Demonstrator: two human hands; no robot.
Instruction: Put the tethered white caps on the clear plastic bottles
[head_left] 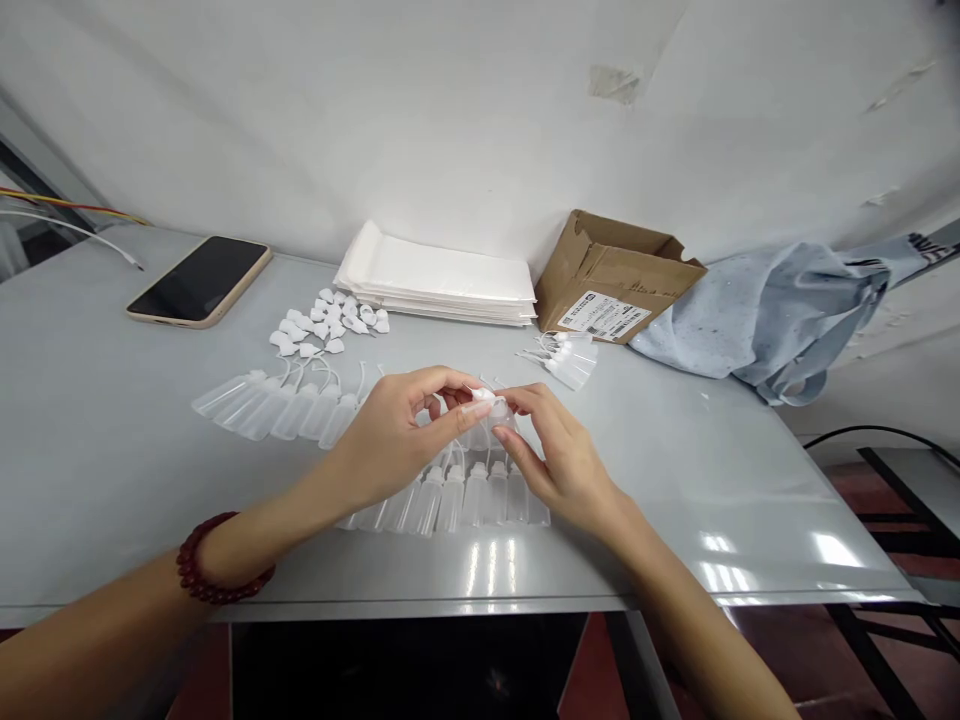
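Over the middle of the table, my left hand [409, 425] pinches a small white nozzle cap [482, 395] between thumb and fingers. Close against it, my right hand [562, 455] grips a small translucent squeeze bottle [500, 411] by its upper part; the cap sits at the bottle's neck, and whether it is seated I cannot tell. Below my hands lies a row of similar bottles [452, 500] with thin white strands at their necks. Another fanned row of bottles [262, 405] lies to the left. Behind it is a loose pile of white caps [322, 322].
A phone [201, 282] lies at the back left. Stacked white envelopes [450, 272] and an open cardboard box [619, 285] stand by the wall. Several bottles [574, 360] lie before the box. A light blue cloth [750, 310] covers the right rear corner.
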